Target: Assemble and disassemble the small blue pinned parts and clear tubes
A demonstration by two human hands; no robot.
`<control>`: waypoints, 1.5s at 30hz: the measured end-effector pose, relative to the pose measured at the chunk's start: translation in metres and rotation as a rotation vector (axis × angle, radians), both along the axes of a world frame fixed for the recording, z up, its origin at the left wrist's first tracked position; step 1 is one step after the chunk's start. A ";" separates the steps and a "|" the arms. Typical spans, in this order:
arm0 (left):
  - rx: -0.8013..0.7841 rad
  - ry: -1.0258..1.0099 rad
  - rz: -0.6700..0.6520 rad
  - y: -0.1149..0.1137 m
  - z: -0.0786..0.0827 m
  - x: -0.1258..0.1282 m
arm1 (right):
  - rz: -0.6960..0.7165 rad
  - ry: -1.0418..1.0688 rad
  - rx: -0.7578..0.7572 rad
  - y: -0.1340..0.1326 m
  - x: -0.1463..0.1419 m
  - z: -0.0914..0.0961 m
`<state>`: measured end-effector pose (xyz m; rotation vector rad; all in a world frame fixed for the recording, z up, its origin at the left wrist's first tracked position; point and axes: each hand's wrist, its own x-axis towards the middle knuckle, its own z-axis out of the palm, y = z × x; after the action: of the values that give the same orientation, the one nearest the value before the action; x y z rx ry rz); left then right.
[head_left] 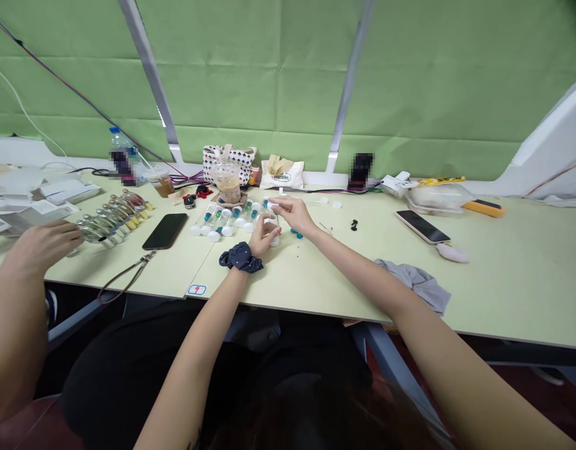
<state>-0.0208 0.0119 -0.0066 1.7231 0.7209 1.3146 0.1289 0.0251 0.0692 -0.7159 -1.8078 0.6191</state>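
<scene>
My left hand (263, 237), with a dark scrunchie (241, 257) on its wrist, is curled closed around what looks like a clear vial, mostly hidden by the fingers. Just above it, my right hand (294, 214) pinches a white cap (271, 205) between thumb and fingertips. Left of both hands lie several clear vials (226, 214) with white caps and blue or green pieces inside. Small blue pieces (296, 233) rest on the table beneath my right wrist. Beyond my fingers are a loose clear tube (316, 200) and a white cap (337, 205).
At left, a co-worker's hand (44, 247) is beside a row of metallic pieces (110, 220). A phone (164, 231) and an iced drink cup (228, 184) stand near the vials. Rightward are a black object (354, 225), another phone (423, 226) and a grey cloth (416, 282).
</scene>
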 end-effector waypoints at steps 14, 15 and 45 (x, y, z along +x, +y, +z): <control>0.048 0.080 0.029 0.001 -0.001 0.002 | -0.078 -0.098 0.137 -0.021 0.000 -0.007; 0.056 0.085 0.031 0.002 -0.002 0.002 | -0.090 -0.128 0.166 -0.023 0.002 -0.009; 0.176 0.265 0.261 -0.007 0.006 0.000 | -0.224 -0.256 0.244 -0.032 -0.007 -0.018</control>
<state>-0.0205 0.0044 -0.0007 2.0227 1.0353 1.3707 0.1218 -0.0065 0.0512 -0.8434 -1.9584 0.1598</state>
